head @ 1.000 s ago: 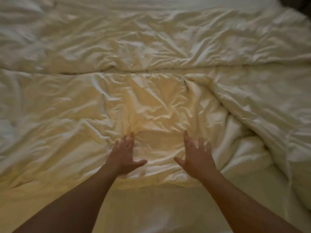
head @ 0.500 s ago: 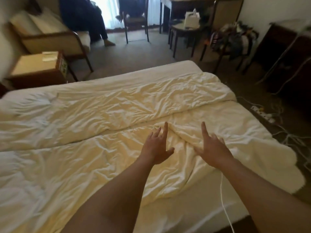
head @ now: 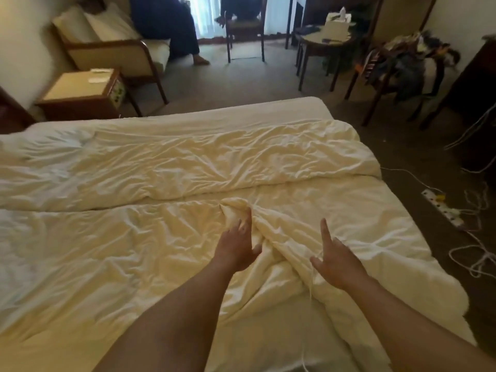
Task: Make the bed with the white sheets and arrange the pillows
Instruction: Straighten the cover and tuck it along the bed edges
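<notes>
Left hand (head: 236, 251) and right hand (head: 335, 264) (at its 3 o'clock) reach out flat, fingers straight, grasping nothing, over the rumpled cream-white fabric duvet (head: 161, 159) spread across the bed (head: 241, 110); contact unclear

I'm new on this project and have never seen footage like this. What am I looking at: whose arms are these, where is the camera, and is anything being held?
There is no machine here: a person works with bare hands. The camera sits on that person's head and looks forward and down, so both arms reach in from the bottom edge. The left hand and the right hand are open, fingers spread, and hold nothing. Under them lies a wrinkled white duvet on the bed. The left hand's fingers are at a raised fold in it. Two white pillows are not on the bed; they sit on an armchair at the far left.
</notes>
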`<state>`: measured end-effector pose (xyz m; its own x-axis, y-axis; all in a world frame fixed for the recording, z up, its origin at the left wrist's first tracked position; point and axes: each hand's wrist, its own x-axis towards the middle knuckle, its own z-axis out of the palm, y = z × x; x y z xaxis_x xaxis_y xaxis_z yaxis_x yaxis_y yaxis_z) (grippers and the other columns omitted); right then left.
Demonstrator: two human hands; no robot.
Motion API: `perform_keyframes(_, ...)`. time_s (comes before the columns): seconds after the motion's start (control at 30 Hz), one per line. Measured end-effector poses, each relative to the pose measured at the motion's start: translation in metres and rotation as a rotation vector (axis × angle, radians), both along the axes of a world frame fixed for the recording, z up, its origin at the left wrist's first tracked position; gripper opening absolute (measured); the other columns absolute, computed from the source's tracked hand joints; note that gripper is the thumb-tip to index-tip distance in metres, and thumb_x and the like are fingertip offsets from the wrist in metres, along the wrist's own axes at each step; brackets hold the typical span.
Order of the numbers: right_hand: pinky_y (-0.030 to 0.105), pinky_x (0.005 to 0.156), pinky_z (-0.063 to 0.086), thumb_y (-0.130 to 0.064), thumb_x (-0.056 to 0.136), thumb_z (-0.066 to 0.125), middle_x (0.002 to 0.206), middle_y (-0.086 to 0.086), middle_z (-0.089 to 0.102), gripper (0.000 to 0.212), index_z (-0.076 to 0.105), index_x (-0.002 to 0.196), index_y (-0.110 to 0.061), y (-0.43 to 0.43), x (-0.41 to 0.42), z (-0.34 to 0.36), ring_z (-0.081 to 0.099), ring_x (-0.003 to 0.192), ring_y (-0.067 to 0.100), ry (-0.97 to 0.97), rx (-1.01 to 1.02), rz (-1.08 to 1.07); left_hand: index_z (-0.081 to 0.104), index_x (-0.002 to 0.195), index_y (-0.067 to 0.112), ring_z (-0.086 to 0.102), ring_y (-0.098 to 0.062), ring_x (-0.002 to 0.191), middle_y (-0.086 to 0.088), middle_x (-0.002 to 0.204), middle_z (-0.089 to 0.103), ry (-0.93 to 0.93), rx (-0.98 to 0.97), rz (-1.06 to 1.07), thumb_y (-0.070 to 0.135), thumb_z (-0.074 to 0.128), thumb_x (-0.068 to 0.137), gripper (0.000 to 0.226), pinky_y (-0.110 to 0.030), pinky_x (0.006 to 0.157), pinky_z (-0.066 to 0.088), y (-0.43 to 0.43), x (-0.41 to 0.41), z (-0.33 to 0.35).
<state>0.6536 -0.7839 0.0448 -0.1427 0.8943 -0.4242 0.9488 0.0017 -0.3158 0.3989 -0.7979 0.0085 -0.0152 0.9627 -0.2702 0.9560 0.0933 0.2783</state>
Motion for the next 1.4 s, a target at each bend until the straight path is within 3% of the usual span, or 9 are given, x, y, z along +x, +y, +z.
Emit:
perform_keyframes(0.13, 0.043, 0.099, 0.047, -0.040, 0.097, 0.056, 0.155, 0.019, 0.035, 0.102, -0.028, 0.154, -0.038, 0.020, 0.035, -0.046, 0.048, 0.131, 0.036, 0.023, -0.093, 0.139, -0.026, 0.157, 0.020, 0.036, -0.031, 0.146, -0.014, 0.165, 0.025, -0.064, -0.083, 0.107, 0.053, 0.055, 0.095, 0.107, -0.046, 0.114, 0.038, 0.006, 0.067, -0.032)
perform_keyframes(0.4, 0.041, 0.101, 0.047, -0.032, 0.097, 0.056, 0.154, 0.013, 0.037, 0.098, -0.022, 0.156, -0.037, 0.054, 0.039, -0.128, 0.042, 0.139, 0.031, 0.191, -0.086, 0.274, -0.020, 0.159, 0.019, 0.049, -0.029, 0.132, -0.010, 0.155, 0.037, -0.001, -0.099, 0.231, 0.052, 0.053, 0.096, 0.102, -0.042, 0.107, 0.043, -0.001, 0.096, -0.100)
perform_keyframes(0.57, 0.040, 0.119, 0.028, -0.022, 0.099, 0.054, 0.169, 0.000, 0.011, 0.093, -0.016, 0.160, -0.031, 0.086, 0.011, -0.175, 0.009, 0.157, 0.025, 0.308, -0.022, 0.297, -0.013, 0.161, 0.017, 0.029, -0.027, 0.150, -0.009, 0.167, 0.018, 0.033, -0.051, 0.250, 0.048, 0.048, 0.100, 0.092, -0.043, 0.118, 0.032, 0.032, 0.080, -0.145)
perform_keyframes(0.77, 0.057, 0.123, 0.010, -0.042, 0.099, 0.051, 0.169, 0.007, 0.011, 0.093, -0.017, 0.160, -0.024, 0.101, -0.016, -0.247, 0.007, 0.156, 0.035, 0.222, 0.123, 0.417, 0.003, 0.163, 0.016, 0.015, -0.017, 0.155, -0.003, 0.171, 0.007, 0.030, 0.085, 0.263, 0.026, 0.047, 0.102, 0.076, -0.039, 0.122, 0.024, 0.083, 0.061, -0.206)
perform_keyframes(0.9, 0.072, 0.115, 0.019, -0.042, 0.099, 0.048, 0.168, 0.008, 0.017, 0.093, -0.024, 0.155, -0.026, 0.103, -0.010, -0.297, 0.014, 0.153, 0.041, 0.094, 0.185, 0.425, 0.009, 0.163, 0.015, 0.021, -0.019, 0.154, -0.005, 0.169, 0.016, 0.022, 0.120, 0.298, 0.018, 0.045, 0.101, 0.071, -0.041, 0.122, 0.026, 0.102, 0.050, -0.240)
perform_keyframes(1.03, 0.060, 0.103, 0.046, -0.025, 0.098, 0.056, 0.153, 0.014, 0.045, 0.079, 0.009, 0.162, -0.029, 0.127, 0.002, -0.311, 0.047, 0.137, 0.038, 0.379, 0.256, 0.223, 0.011, 0.163, 0.016, 0.034, -0.024, 0.147, -0.003, 0.169, 0.017, 0.017, 0.145, 0.326, 0.020, 0.044, 0.103, 0.068, -0.043, 0.117, 0.032, 0.119, 0.037, -0.256)
perform_keyframes(1.13, 0.045, 0.083, 0.054, -0.024, 0.100, 0.056, 0.129, 0.008, 0.067, 0.072, 0.020, 0.162, -0.029, 0.157, 0.010, -0.306, 0.067, 0.110, 0.033, 0.388, 0.298, 0.216, 0.011, 0.163, 0.015, 0.047, -0.030, 0.134, -0.007, 0.162, 0.036, -0.006, 0.211, 0.370, 0.022, 0.046, 0.105, 0.068, -0.044, 0.109, 0.035, 0.139, 0.030, -0.255)
perform_keyframes(1.3, 0.041, 0.053, 0.047, -0.024, 0.102, 0.056, 0.078, 0.019, 0.070, 0.064, 0.028, 0.159, -0.029, 0.225, 0.022, -0.295, 0.066, 0.060, 0.040, 0.341, 0.414, 0.240, 0.016, 0.162, 0.013, 0.046, -0.031, 0.138, -0.013, 0.151, 0.049, 0.040, 0.357, 0.378, 0.022, 0.048, 0.104, 0.067, -0.049, 0.108, 0.041, 0.186, 0.008, -0.259)
perform_keyframes(1.4, 0.044, 0.062, 0.045, -0.025, 0.104, 0.051, 0.082, 0.030, 0.067, 0.067, 0.017, 0.161, -0.035, 0.286, 0.022, -0.286, 0.065, 0.070, 0.046, 0.294, 0.347, 0.202, 0.011, 0.163, 0.015, 0.035, -0.025, 0.147, -0.007, 0.157, 0.044, 0.064, 0.348, 0.360, 0.026, 0.043, 0.105, 0.067, -0.048, 0.114, 0.036, 0.225, -0.010, -0.263)
